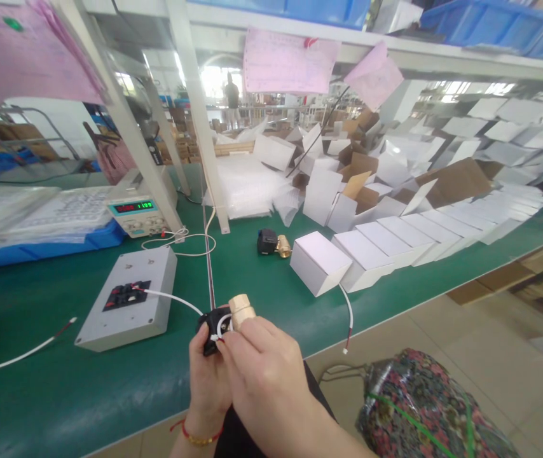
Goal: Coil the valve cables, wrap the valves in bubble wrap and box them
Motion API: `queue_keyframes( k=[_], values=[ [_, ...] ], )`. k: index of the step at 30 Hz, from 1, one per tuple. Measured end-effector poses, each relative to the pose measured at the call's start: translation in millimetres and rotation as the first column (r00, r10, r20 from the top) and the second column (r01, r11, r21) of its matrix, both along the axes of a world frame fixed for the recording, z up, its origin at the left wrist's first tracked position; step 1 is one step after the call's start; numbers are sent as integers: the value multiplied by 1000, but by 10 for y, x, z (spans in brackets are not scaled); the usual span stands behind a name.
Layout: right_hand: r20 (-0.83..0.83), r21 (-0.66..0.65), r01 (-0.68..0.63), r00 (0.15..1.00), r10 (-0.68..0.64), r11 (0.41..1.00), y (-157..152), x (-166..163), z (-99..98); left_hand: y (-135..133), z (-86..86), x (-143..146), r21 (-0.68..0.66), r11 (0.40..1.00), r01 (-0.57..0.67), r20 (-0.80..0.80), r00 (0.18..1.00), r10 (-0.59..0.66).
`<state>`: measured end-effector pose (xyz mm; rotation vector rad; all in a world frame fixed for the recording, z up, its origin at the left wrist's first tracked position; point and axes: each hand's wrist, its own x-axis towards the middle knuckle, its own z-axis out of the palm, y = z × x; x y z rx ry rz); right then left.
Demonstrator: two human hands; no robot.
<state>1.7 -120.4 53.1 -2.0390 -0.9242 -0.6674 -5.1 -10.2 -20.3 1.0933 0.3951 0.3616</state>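
My left hand (207, 381) is closed round a motorized ball valve (240, 306), its black actuator box to the left and brass body to the right. Against the box, my right hand (266, 359) pinches the end of a white cable (224, 323) with a small white connector. From the actuator another white cable (173, 296) runs to black terminals (126, 296) on a grey test box (157, 321). A second valve (271, 243) lies farther back on the green bench, touched by neither hand. My right fingertips are partly hidden.
A row of white boxes (322, 257) reaches away to the right, a cable (349, 318) hanging from the nearest gap. Behind are open cartons (362, 184). At left stand a power supply (133, 207) and blue tray (52, 248). A loose cable (28, 348) lies front left.
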Motion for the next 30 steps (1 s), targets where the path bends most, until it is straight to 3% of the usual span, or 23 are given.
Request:
queue_keyframes(
  k=[3, 6, 10, 14, 18, 20, 23, 25, 27, 28, 30],
  values=[
    [-203, 208, -59, 974, 102, 976, -207, 77, -1, -127, 118, -5, -106, 994, 2, 1, 1000, -2],
    [-374, 421, -4, 910, 177, 907, -377, 186, -180, -205, 159, -8, -101, 995, 14, 0, 1000, -14],
    [-617, 621, 167, 707, 346, 766, -532, 301, -467, -191, 94, -19, 47, 998, 37, -80, 996, -33],
    [-685, 678, 54, 408, 604, 733, -646, 381, -563, -119, 77, -3, 229, 960, 162, -100, 985, -142],
    [-670, 704, 25, 355, 652, 710, -695, 500, -629, -38, 234, 105, 468, 851, 238, -58, 969, -239],
    [-657, 727, 69, 357, 664, 683, -680, 564, -700, 25, 368, 203, 613, 739, 281, -84, 953, -293],
    [-633, 763, 179, 401, 662, 622, -632, 631, -799, 156, 626, 432, 846, 490, 211, -58, 949, -310],
    [-613, 785, 250, 450, 650, 567, -603, 649, -833, 252, 822, 671, 968, 245, 49, 25, 956, -291],
    [-591, 805, 311, 497, 635, 505, -584, 652, -842, 339, 1012, 996, 992, -22, -126, 115, 956, -271],
    [-580, 814, 337, 515, 631, 474, -577, 652, -841, 374, 1098, 1185, 981, -97, -167, 137, 956, -261],
    [-567, 824, 382, 540, 622, 419, -563, 655, -835, 425, 1238, 1583, 965, -179, -193, 149, 962, -230]
  ],
)
